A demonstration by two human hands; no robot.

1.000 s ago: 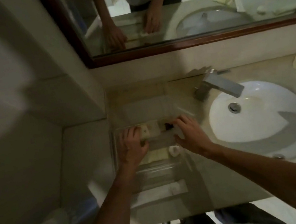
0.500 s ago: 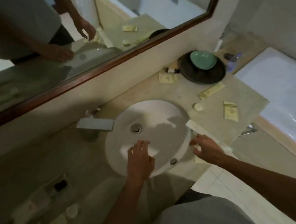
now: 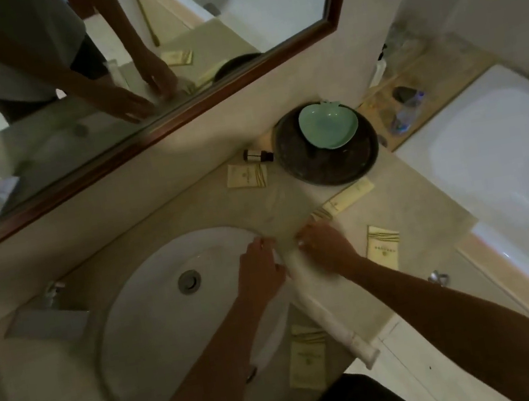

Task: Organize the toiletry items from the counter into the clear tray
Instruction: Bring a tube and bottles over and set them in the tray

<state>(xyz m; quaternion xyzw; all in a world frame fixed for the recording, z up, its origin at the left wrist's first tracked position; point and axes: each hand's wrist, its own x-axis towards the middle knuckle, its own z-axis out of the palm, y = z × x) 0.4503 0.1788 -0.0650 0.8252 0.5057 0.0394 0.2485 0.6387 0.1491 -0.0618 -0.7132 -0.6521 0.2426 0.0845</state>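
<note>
My left hand point(image 3: 260, 270) and my right hand point(image 3: 325, 246) are side by side at the basin's right rim, over the upper end of a long white packet point(image 3: 338, 324) that lies along the counter edge. My left fingers are loosely spread beside it. My right fingers curl down onto the counter by a small white spot, and blur hides any grip. Loose items lie around: a cream sachet point(image 3: 246, 175), a small dark bottle point(image 3: 257, 155), a cream tube point(image 3: 348, 199), another sachet point(image 3: 383, 247) and one near the front edge point(image 3: 307, 360). The clear tray is out of view.
A white basin point(image 3: 157, 321) with a grey tap point(image 3: 47, 323) fills the counter's left. A round black tray point(image 3: 330, 165) holding a green dish point(image 3: 329, 126) stands at the back right. A bathtub point(image 3: 499, 163) is on the right, a mirror point(image 3: 102, 104) behind.
The view swung right, from the clear tray to the basin's right side. Both hands left the tray, crossed the basin and came together at the white packet's upper end.
</note>
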